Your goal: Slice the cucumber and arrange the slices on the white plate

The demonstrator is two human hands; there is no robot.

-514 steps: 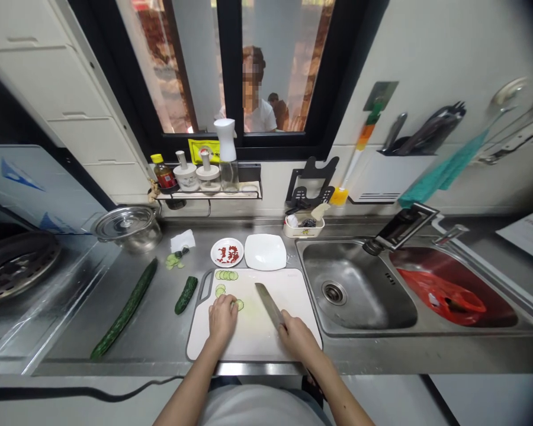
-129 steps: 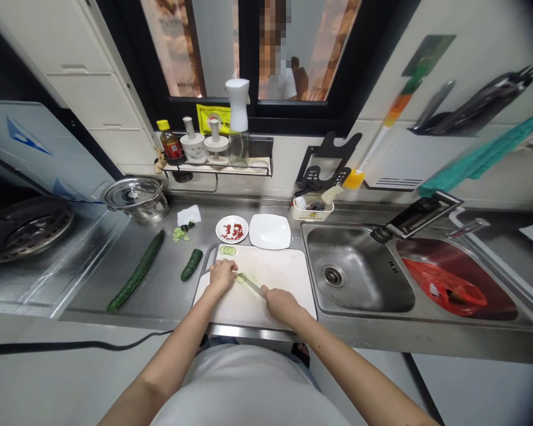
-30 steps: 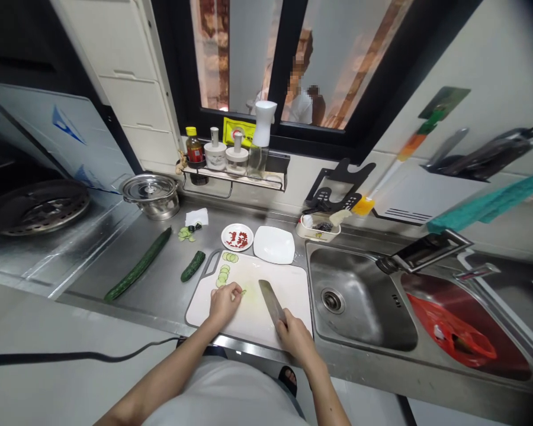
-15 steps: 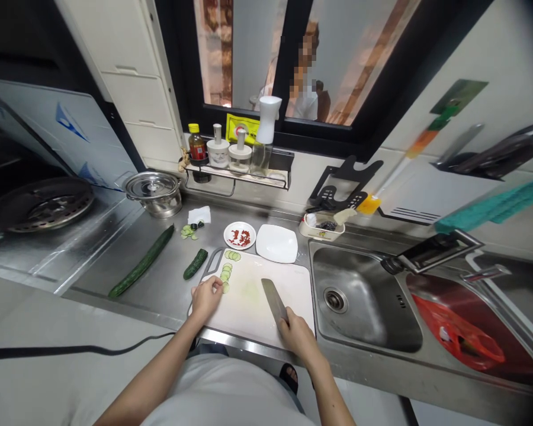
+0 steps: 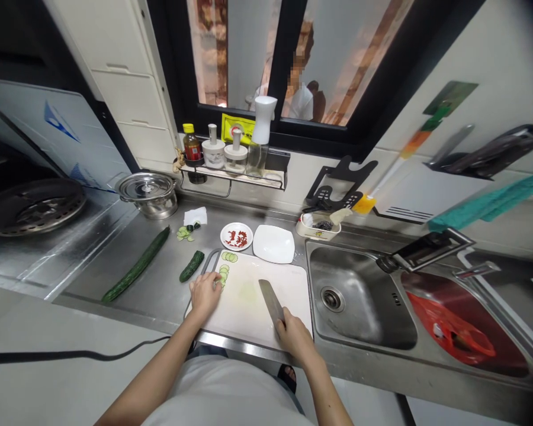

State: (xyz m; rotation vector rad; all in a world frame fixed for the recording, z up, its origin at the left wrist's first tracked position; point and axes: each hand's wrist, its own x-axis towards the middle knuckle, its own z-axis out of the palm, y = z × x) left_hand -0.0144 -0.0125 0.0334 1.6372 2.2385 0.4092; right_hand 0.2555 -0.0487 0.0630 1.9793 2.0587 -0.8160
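My right hand (image 5: 294,338) is wrapped round the handle of a kitchen knife (image 5: 270,299), its broad blade slanting over the right part of a white cutting board (image 5: 231,322). My left hand (image 5: 205,296) is at the board's left side, fingers curled down and pinching at the near end of a row of cucumber slices (image 5: 223,271); the fingertips partly hide what they touch. Farther up lies a small overlapping group of slices (image 5: 230,257). Left of the board rests a cut piece of cucumber (image 5: 192,266), with a long whole cucumber (image 5: 137,267) beyond it.
Behind the board stand a plate of chopped red bits (image 5: 236,236) and a white square plate (image 5: 273,244). Cucumber scraps (image 5: 184,234) lie near a white tissue (image 5: 195,216). A lidded steel pot (image 5: 148,192) is back left. On the right is the sink (image 5: 359,296).
My left hand has shifted slightly, its fingers now covering the near end of the slice row. The knife and my right hand keep about the same place; the view has moved a little.
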